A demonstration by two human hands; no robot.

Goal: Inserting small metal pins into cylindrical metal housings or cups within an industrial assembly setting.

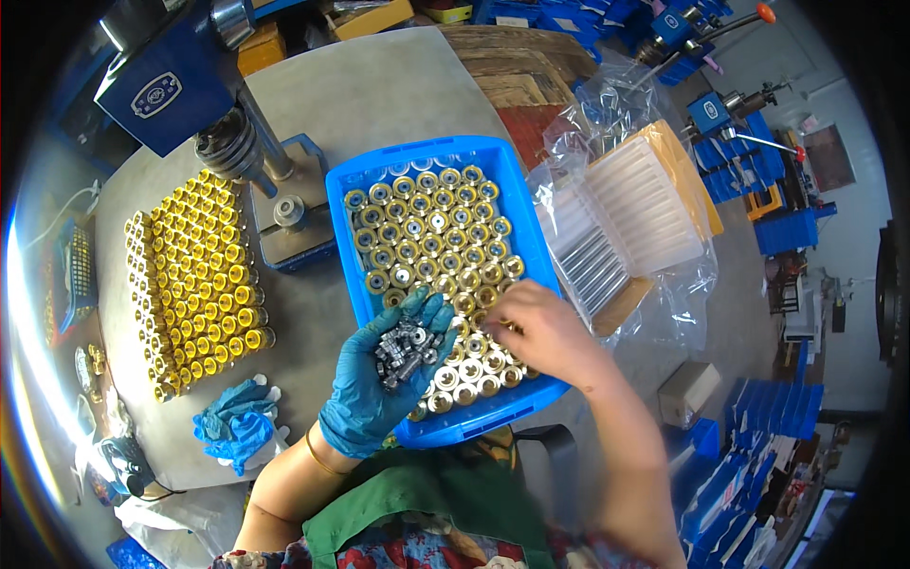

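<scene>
My left hand (387, 379), in a blue glove, is cupped palm-up over the near left corner of a blue tray (343, 237) and holds a heap of small grey metal parts (405, 349). The tray is filled with rows of upright brass cylinders (431, 232). My bare right hand (536, 327) hovers over the cylinders at the tray's near right, fingertips pinched together at one of them; whether a part is between them is hidden.
A block of standing brass cylinders (194, 275) fills the table to the left. A blue press with a grey base (294, 213) stands behind it. A clear bag with a box of metal pins (616, 237) lies to the right. A crumpled blue glove (235, 422) lies near the table's front.
</scene>
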